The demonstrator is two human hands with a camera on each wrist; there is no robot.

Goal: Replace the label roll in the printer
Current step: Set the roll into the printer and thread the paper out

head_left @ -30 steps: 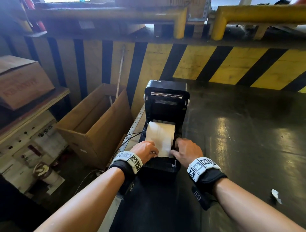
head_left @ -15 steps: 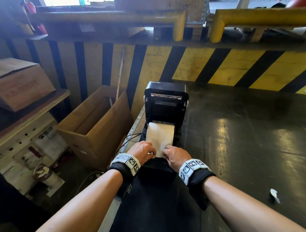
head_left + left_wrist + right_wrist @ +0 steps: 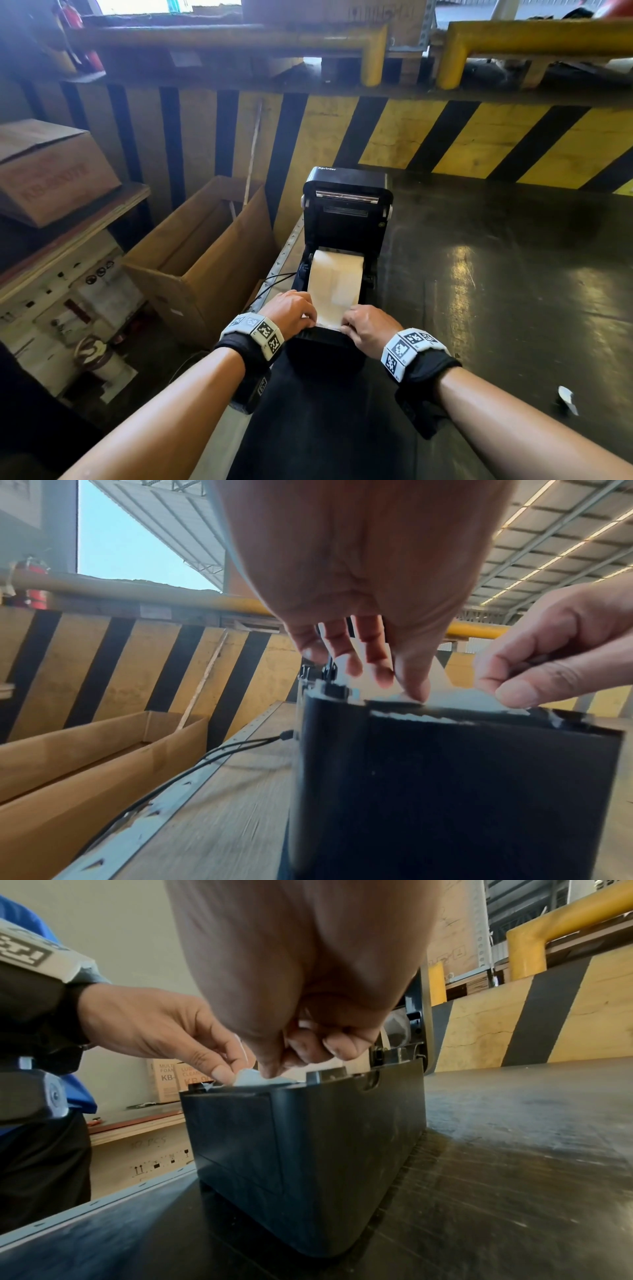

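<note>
Nearest the camera, both hands work the front lip of the printer; the left hand [image 3: 291,310] pinches one corner of the white label strip's free end [image 3: 329,322], the right hand [image 3: 368,325] pinches the other, a short way apart, both clamped on paper; the wrist views confirm thumb against finger on each side. Just beyond the knuckles sits the white label roll [image 3: 335,277], bedded in the bay of the black plastic label printer [image 3: 346,219]; its long axis runs left to right across the bay, the strip feeding off it toward the person; both hands are equally near. The call: the strip must lie square over the front edge before the raised black lid [image 3: 347,198] can come down. On the lid's top edge, white lettering reads "Xprinter". Off left stands an open brown cardboard box [image 3: 202,260]; behind everything, a yellow-and-black striped barrier [image 3: 445,137].
</note>
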